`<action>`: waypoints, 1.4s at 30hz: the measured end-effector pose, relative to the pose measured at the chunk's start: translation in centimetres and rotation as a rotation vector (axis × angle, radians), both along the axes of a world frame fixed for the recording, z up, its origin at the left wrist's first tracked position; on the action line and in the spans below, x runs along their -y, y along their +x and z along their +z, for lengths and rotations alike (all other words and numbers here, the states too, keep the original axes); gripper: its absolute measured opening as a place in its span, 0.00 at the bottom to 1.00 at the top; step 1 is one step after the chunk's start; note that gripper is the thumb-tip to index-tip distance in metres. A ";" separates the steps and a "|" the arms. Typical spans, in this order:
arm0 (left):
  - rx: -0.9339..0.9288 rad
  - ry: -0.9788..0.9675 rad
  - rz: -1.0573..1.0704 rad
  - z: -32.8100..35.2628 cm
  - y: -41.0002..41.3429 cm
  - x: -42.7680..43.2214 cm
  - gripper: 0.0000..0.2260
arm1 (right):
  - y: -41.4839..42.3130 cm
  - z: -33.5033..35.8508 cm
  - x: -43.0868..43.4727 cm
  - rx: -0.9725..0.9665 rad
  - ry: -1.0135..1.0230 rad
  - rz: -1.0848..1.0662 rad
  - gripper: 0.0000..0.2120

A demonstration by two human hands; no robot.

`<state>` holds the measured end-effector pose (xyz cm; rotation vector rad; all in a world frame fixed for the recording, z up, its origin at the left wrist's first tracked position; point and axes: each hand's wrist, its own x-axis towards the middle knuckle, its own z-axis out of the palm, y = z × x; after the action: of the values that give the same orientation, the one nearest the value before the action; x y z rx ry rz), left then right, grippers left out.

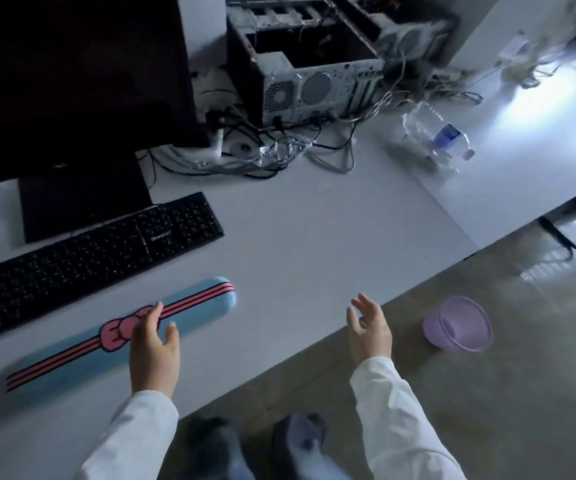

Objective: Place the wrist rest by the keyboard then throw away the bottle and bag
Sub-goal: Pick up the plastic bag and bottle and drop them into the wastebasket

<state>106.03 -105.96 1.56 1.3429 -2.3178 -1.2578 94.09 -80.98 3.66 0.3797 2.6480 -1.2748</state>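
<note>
Wrist rest (pixel 120 334) beside keyboard (pixel 85 258); purple bin (pixel 459 329) looks empty; both hands' grip spread, holding nothing.

monitor (pixel 72 71): dark, on desk's (pixel 314 237) far left, stand behind it | computer case (pixel 314 74): open-topped, at desk's far edge | cables (pixel 279 150): tangled on desk in front of case | purple bin (pixel 459 329): on floor (pixel 504 393) just off desk's near edge

Both arms reach forward in white sleeves (pixel 393 410). Left hand (pixel 153 348) is open, palm down, fingers spread loosely and thumb out. Right hand (pixel 369 329) hangs open too, fingers gently curled, gripping nothing at all.
</note>
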 end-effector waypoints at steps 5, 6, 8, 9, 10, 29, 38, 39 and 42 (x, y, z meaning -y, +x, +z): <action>-0.044 0.216 -0.102 0.7 -6.7 -10.1 0.17 | -2.4 1.2 -9.2 0.000 -0.161 -0.154 0.17; -0.044 0.253 -0.120 0.8 -8.2 -12.3 0.17 | -2.8 1.4 -10.9 0.003 -0.179 -0.172 0.18; -0.058 0.322 -0.154 1.0 -10.6 -16.0 0.17 | -3.5 1.7 -13.7 0.012 -0.201 -0.194 0.18; -0.067 0.343 -0.172 1.2 -11.6 -17.6 0.16 | -3.8 1.9 -15.1 0.016 -0.209 -0.209 0.18; -0.075 0.357 -0.189 1.4 -12.7 -19.2 0.16 | -4.1 2.1 -16.3 0.019 -0.220 -0.227 0.18; -0.095 0.565 -0.317 2.8 -34.8 -31.9 0.14 | -20.4 3.7 -26.8 -0.021 -0.213 -0.350 0.22; -0.081 0.636 -0.282 3.4 -46.6 -33.2 0.14 | -32.6 5.2 -28.3 -0.031 -0.146 -0.333 0.24; -0.076 0.634 -0.275 3.4 -47.2 -33.2 0.15 | -33.4 5.1 -28.2 -0.025 -0.141 -0.317 0.24; -0.057 0.622 -0.252 2.9 -48.3 -32.6 0.15 | -35.3 4.2 -27.4 0.006 -0.134 -0.286 0.27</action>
<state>57.71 -73.40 4.44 1.1477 -2.1911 -2.1941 58.74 -53.59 7.90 0.7615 2.5522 -1.5185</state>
